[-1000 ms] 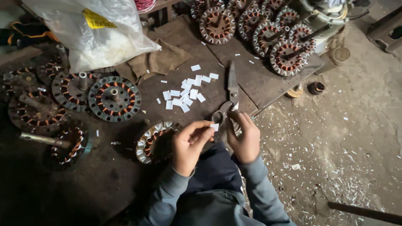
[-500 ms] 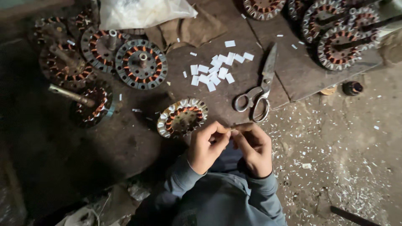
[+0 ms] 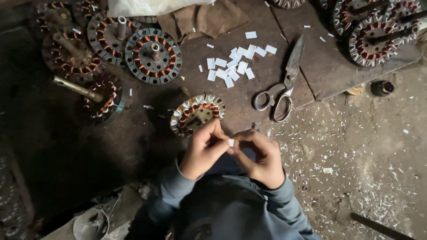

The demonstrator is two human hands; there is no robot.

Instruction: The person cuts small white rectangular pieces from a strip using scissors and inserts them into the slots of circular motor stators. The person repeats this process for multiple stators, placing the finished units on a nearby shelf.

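Note:
Both of my hands meet over my lap, pinching a small white paper slip (image 3: pixel 231 142) between their fingertips. My left hand (image 3: pixel 204 149) holds it from the left, my right hand (image 3: pixel 260 155) from the right. Just beyond my left hand lies a round stator (image 3: pixel 197 114) with copper windings and white slips in its slots. A pile of cut white paper slips (image 3: pixel 233 64) lies on the dark wooden board (image 3: pixel 267 80) farther off. Steel scissors (image 3: pixel 280 84) rest shut on the board, to the right of the pile.
Several wound stators (image 3: pixel 152 55) lie at the upper left, one with a metal shaft (image 3: pixel 78 89). More stators (image 3: pixel 373 33) sit at the upper right. A brown cloth (image 3: pixel 204 20) and a plastic bag (image 3: pixel 151 6) are at the top. White paper trimmings litter the ground (image 3: pixel 356 160) on the right.
The view has shifted, so everything sits higher and more to the right in the frame. My hands stay together on the small white slip, working it between the fingertips.

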